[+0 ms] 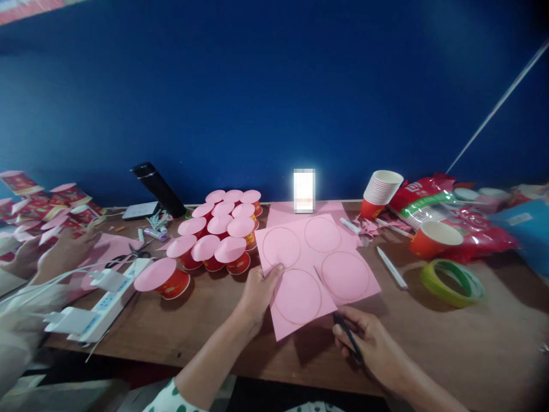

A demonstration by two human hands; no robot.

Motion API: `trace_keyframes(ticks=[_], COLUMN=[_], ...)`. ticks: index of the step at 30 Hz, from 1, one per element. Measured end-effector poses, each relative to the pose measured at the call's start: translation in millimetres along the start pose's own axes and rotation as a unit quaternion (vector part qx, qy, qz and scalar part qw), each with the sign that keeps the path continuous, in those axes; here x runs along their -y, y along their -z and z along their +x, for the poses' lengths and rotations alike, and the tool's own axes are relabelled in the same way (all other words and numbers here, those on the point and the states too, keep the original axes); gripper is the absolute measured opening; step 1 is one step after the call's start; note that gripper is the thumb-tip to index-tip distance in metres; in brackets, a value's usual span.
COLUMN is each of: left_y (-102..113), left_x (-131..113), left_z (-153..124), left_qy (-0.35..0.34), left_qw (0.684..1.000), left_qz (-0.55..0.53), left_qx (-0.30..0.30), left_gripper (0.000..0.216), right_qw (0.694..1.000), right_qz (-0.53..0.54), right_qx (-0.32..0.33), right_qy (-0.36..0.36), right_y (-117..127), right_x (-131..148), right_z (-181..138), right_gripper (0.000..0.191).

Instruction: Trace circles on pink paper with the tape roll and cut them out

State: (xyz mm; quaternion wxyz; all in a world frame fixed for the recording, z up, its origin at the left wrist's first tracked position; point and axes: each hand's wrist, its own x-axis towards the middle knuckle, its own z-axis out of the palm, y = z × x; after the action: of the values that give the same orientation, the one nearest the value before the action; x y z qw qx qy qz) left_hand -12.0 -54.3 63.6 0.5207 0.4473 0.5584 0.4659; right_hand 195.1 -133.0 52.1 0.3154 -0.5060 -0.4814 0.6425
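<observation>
My left hand (259,294) pinches the left edge of a pink paper sheet (311,263), thumb on top. Circles are drawn on the sheet, and a cut runs up from its lower edge between the two lower ones. Below the right part of that edge, my right hand (360,332) is closed around the black handles of scissors (349,340). The paper hides most of the blades. Left of the sheet stand several red paper cups (175,283), each topped with a pink paper disc (155,274). More pink paper (300,213) lies behind.
At right are a stack of cups (381,191), a tipped cup (437,239), a white pen (392,268), green tape rolls (452,283) and a red package (422,197). A power strip (109,300), black flask (158,189) and another person's hands (64,252) are at left.
</observation>
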Motion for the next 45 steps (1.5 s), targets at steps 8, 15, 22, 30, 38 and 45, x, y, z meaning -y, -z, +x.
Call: trace_keyframes(ticks=[8,15,22,30,38,45], left_y=[8,7,2,-2,-6,-9], left_x=[0,-5,-6,5,7,3], left_z=[6,4,-1,-4,-6,-7], left_qy=[-0.089,-0.076,-0.078,-0.02,0.022,0.026], left_qw=[0.991,0.991,0.994,0.999,0.999,0.999], left_qz=[0.085,0.102,0.069,0.026,0.024,0.017], left_qx=[-0.055,-0.04,-0.027,0.009,0.034,0.027], left_gripper=[0.03,0.03,0.031,0.037,0.037,0.035], right_qw=[0.992,0.996,0.995,0.997,1.0,1.0], right_qz=[0.032,0.078,0.027,0.024,0.025,0.016], right_qx=[0.061,0.015,0.06,0.053,0.004,-0.019], right_qy=[-0.101,-0.048,-0.07,-0.043,-0.016,0.009], right_y=[14,24,21,19,10,8], right_x=[-10,3,15,12,13,15], right_z=[-18,-14,-5,5,11,10], right_gripper=[0.048,0.045,0.04,0.039,0.045,0.037])
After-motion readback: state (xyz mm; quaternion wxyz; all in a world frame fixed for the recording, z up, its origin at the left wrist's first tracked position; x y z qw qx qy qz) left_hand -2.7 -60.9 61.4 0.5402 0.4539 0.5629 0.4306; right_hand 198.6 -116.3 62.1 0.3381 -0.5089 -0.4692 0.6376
